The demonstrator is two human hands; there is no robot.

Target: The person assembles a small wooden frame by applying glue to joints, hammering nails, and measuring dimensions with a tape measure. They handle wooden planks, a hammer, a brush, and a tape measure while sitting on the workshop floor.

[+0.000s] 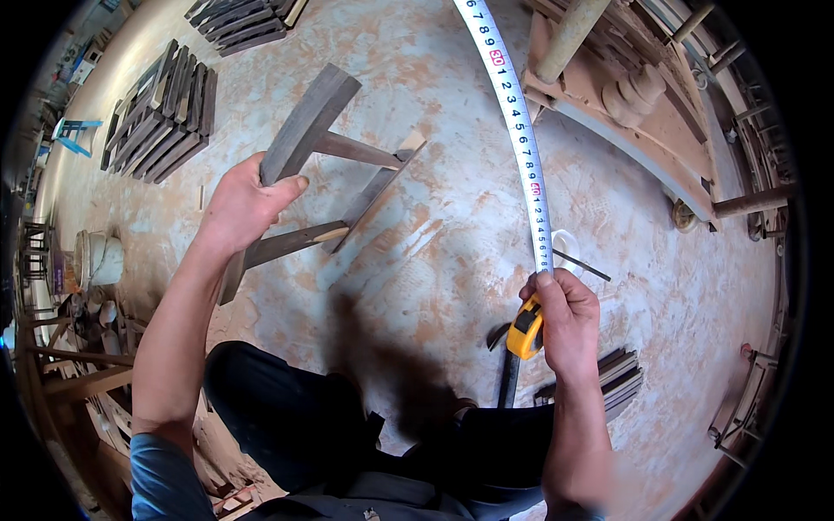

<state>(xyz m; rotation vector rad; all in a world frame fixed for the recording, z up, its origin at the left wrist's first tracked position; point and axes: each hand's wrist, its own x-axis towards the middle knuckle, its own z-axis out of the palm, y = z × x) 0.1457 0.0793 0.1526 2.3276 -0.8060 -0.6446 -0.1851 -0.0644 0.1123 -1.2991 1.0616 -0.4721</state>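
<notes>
My left hand (241,204) is closed round the near, curved bar of a dark wooden frame (304,122). Two crosspieces join that bar to a second bar farther right, and the frame is held tilted above the floor. In my right hand (572,317) is a yellow and black tape measure (526,328), the thumb lying on the blade where it leaves the case. The white blade (519,117) runs out away from me past the top of the view, so its end is hidden. Below the case is a dark bar-shaped tool (509,382), partly covered.
Stacked dark wooden frames (165,113) stand at the far left, with another stack (239,24) behind. A wooden platform (643,130) bearing wood pieces fills the far right. A white ring (565,246) and thin dark rod (584,265) lie near the tape. Wood strips (621,382) are beside my right forearm.
</notes>
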